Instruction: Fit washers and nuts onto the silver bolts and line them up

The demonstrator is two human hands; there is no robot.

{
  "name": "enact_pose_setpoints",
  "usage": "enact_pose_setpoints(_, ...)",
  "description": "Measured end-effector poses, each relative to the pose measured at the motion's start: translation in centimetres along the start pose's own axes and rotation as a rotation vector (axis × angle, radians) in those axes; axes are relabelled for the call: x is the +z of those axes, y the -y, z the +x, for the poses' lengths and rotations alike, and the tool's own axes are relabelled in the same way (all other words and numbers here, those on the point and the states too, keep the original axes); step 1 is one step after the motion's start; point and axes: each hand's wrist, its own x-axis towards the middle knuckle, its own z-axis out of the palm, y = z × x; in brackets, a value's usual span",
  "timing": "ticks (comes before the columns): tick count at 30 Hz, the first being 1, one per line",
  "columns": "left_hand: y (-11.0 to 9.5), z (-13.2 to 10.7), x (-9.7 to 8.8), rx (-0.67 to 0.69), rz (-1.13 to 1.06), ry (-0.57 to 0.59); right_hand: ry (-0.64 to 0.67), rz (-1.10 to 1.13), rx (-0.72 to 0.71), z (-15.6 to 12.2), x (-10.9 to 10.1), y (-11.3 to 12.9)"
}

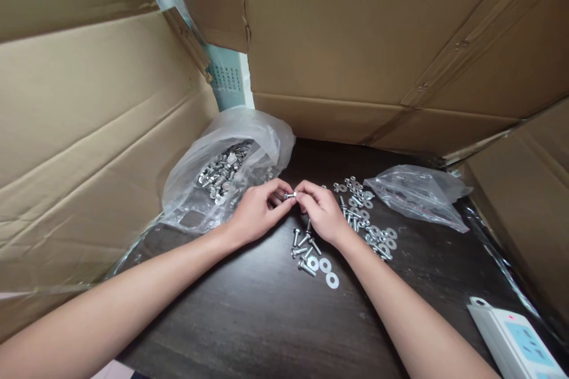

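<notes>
Two hands are meeting over the table: left hand is pinching a bolt between thumb and fingers, right hand is closing its fingertips on the other end. The bolt is sitting between them, right of the big bag. Fingers are hiding most of it; can't tell whether a nut is on it.

Risks, my read: grip is resting on fingertips only, so a slip could be dropping the bolt among the loose bolts. If parts are starting crooked, threads could be binding. Right forearm is lying just beside the washers and near the mixed pile; a careless sweep could be scattering both. Big bag's mouth is gaping, so a knock could be spilling its parts.

Markings: no brand or label is reading clearly. The power strip is showing a red light, no legible text.
</notes>
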Motion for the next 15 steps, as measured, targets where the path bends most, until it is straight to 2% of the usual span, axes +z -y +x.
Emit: enact_pose_setpoints(15, -0.14, 0.16, -0.09, 0.010, -0.003, 0.002, -0.024, 0.004, 0.014, -0.14, 0.20, 0.04)
